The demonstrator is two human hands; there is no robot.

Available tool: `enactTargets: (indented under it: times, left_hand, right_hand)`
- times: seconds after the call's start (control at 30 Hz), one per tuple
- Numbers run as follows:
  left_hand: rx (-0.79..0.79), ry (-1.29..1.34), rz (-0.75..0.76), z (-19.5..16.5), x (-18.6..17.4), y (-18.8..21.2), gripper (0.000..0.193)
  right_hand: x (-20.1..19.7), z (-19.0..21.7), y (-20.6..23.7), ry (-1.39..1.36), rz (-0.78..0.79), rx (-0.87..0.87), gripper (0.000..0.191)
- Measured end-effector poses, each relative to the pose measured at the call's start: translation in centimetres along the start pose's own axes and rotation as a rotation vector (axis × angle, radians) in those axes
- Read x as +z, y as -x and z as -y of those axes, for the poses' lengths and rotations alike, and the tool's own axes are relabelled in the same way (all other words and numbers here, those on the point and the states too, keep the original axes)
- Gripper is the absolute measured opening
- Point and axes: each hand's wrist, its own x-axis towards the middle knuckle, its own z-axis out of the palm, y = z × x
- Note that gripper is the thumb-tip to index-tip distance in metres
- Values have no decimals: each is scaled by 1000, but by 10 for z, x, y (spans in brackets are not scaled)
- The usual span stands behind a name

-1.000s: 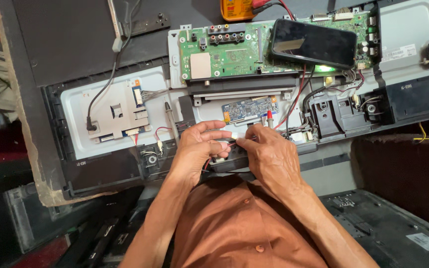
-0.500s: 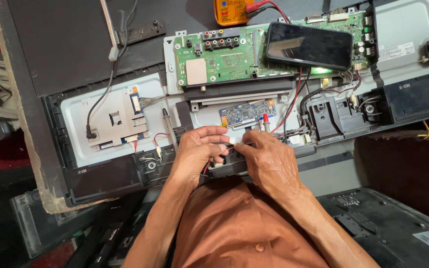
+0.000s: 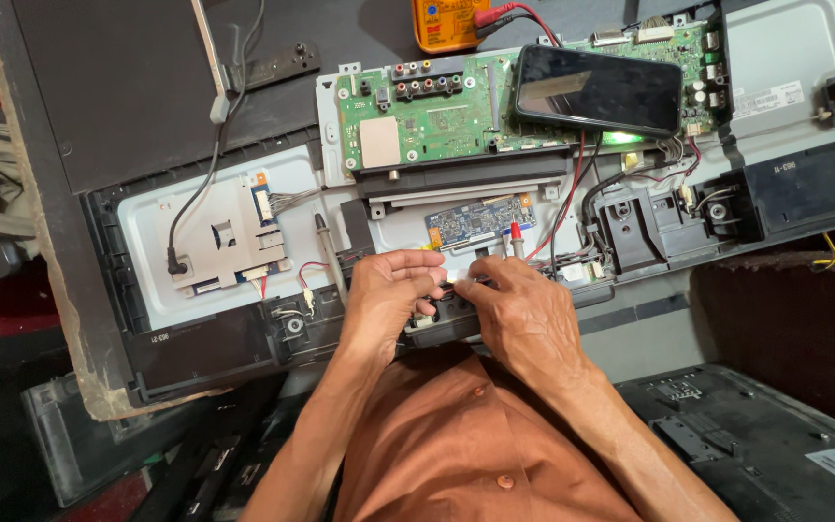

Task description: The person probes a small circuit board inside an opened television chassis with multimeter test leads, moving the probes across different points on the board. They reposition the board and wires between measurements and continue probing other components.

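Hands [image 3: 456, 300] hemmed in: red probe [image 3: 515, 238] and wires [image 3: 572, 208] at 1 o'clock, screwdriver [image 3: 329, 253] at 10; bare metal panel [image 3: 152, 217] beyond it.

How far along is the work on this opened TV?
Done: the back is off, with the green circuit board and small blue board exposed, and an orange meter wired in. In hand: left hand and right hand pinch a small part at the lower edge. Left: everything remains open, nothing refitted.

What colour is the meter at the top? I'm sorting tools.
Orange-yellow, the meter, seen in the head view.
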Motion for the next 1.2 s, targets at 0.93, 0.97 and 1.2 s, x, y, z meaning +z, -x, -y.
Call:
enactTargets:
  times: [0.93,0.97,1.2]
  left_hand:
    - [380,-660,-173,-21,9,20,21]
    - [435,-713,-163,-22,8,21,21]
    - [823,-743,-98,-15,9,18,18]
  right_hand:
    - [1,11,-4,-2,-205,69,12]
    - [1,11,-5,13,-216,78,11]
    - [-2,11,-9,2,-239,135,7]
